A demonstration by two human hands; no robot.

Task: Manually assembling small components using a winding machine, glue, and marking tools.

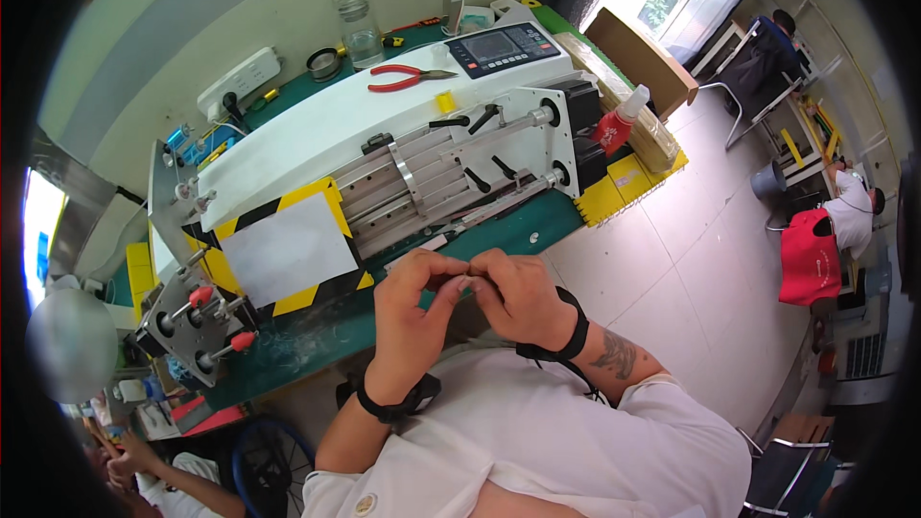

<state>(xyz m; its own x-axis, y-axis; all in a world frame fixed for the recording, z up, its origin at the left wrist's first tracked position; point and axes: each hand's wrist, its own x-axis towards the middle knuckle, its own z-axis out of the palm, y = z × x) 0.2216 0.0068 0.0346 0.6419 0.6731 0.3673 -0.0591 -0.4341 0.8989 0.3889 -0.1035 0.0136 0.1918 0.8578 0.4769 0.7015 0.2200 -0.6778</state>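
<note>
My left hand (416,302) and my right hand (519,299) meet in front of my chest, fingertips pressed together. Both are closed in a pinch; whatever lies between the fingertips is too small to make out. Just beyond them stretches a bench machine with metal rails (408,177), black lever handles and a control panel (504,46). A white sheet (288,249) lies within a yellow-and-black striped border at the machine's left part. Red-handled pliers (395,78) rest on its white top, near a small yellow piece (445,102).
Red-tipped clamps (228,345) stick out at the left end. A glass jar (359,34) and a power strip (240,82) sit behind. To the right stand a red bottle (619,121) and a cardboard box (641,62). Another person's hands (132,456) show at lower left; someone sits far right.
</note>
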